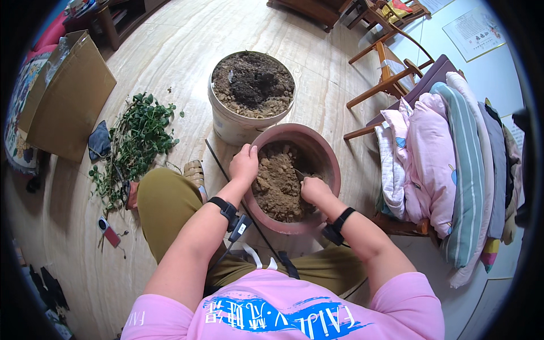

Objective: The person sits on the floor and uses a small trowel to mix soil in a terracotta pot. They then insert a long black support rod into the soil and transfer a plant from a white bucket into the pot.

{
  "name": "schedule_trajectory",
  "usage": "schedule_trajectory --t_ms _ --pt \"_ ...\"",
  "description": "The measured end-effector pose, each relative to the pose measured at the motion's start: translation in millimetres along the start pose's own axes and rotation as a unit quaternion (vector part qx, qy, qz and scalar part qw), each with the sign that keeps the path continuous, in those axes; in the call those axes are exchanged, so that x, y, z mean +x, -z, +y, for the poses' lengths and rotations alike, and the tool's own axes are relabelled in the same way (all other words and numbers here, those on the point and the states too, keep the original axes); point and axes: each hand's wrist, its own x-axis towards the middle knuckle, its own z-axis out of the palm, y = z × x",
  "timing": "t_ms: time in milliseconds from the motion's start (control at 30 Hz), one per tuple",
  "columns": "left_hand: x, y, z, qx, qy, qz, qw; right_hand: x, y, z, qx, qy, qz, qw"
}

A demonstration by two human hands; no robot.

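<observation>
A reddish-brown plant pot [330,153] stands on the floor in front of me, part filled with crumbly brown soil [279,190]. My left hand [243,165] is closed over the pot's left rim. Inside the pot, at the right side of the soil, my right hand [317,191] is closed around a small hand tool. Only a bit of this tool shows by the fingers; its kind is hidden by the hand and soil. Just beyond the pot stands a white bucket [226,124] full of soil, with a darker patch in its middle.
Uprooted leafy plants [144,127] lie on the floor at the left, near a cardboard box [71,102]. A thin dark rod [218,156] slants past the pot's left side. A phone [109,232] lies lower left. Folded bedding [430,158] is piled on a chair at the right.
</observation>
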Motion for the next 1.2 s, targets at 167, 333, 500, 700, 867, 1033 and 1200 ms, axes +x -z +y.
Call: schedule_trajectory --t_ms 167,333,500,700,867,1033,1200 --pt "1.3 -1.5 2.2 0.004 -0.008 0.007 1.0 -5.0 15.8 30.9 -0.02 -0.045 0.018 0.999" --pt "2.0 -5.9 1.8 0.003 -0.018 0.003 1.0 65.2 -13.3 61.7 0.005 -0.152 -0.033 0.988" --pt "3.6 -8.9 11.1 0.001 -0.019 -0.008 1.0 97.7 -45.7 79.5 -0.045 -0.062 -0.074 0.994" --pt "4.1 -6.7 -0.1 0.012 -0.018 0.01 1.0 56.4 -31.8 29.3 0.016 -0.043 -0.028 0.999" --pt "4.0 -9.0 2.9 0.004 -0.025 0.006 1.0 37.2 -31.9 12.8 0.056 -0.053 0.01 0.997" --pt "4.9 -7.8 -1.5 0.009 -0.026 0.01 1.0 -4.9 -9.7 -18.9 0.053 -0.027 0.068 0.996" --pt "4.8 -7.5 -1.1 -0.002 -0.031 0.011 0.999 -26.6 -19.0 -38.7 0.055 -0.005 0.096 0.994"
